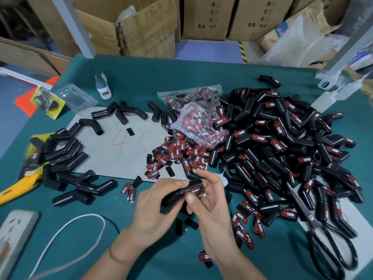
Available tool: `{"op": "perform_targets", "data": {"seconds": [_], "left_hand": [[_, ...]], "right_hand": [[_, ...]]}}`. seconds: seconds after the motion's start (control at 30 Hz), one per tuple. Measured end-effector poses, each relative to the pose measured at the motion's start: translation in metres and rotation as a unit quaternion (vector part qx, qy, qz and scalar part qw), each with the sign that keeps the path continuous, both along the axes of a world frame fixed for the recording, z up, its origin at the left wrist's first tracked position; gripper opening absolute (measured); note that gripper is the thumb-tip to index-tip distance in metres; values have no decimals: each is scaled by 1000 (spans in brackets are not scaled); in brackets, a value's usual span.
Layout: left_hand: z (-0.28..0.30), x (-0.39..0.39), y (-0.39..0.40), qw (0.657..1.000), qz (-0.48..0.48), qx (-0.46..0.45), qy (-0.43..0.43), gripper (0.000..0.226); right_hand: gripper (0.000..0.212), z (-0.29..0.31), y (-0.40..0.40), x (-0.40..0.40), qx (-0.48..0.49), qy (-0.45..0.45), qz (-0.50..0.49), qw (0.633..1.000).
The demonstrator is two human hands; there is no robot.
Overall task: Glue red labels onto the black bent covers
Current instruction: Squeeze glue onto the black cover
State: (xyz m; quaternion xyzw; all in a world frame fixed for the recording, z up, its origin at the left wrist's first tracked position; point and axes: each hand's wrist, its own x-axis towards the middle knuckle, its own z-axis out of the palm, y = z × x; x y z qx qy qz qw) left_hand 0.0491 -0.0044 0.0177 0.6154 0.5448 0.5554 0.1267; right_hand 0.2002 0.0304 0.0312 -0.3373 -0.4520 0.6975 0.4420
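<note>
Nearest us: left hand (159,199) grips black bent cover (181,191) above tabletop (141,77); right hand (207,201) fingers clamped on it, thumb pressing red label (193,191). We judge bonding step underway; next calls for firm press, then discard to labelled pile (282,142)

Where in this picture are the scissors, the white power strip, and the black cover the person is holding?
scissors (311,218): head view, on the pivot where the blades cross.
power strip (15,229): head view, on its white top face.
black cover (177,196): head view, on the middle of the tube between the two hands.
</note>
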Motion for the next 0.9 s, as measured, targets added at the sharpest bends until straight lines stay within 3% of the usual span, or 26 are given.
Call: {"op": "perform_targets", "data": {"seconds": [0.3, 0.5, 0.7, 0.83, 0.9], "left_hand": [[2, 0, 1, 1000, -9, 10, -25, 27], [0, 0, 1, 1000, -6, 1, -24, 27], [4, -2, 4, 997, -11, 62, 38, 37], [5, -4, 3, 996, -13, 52, 64, 19], [7, -3, 2, 999, -14, 38, 31, 22]], "right_hand": [[58, 1, 1, 1, -6, 3, -5, 1000], [47, -2, 2, 1, -13, 17, -9, 1000], [43, 1, 2, 1, -12, 26, -13, 999], [43, 3, 2, 1, -16, 26, -15, 999], [43, 5, 3, 1, -9, 15, -11, 1000]]}}
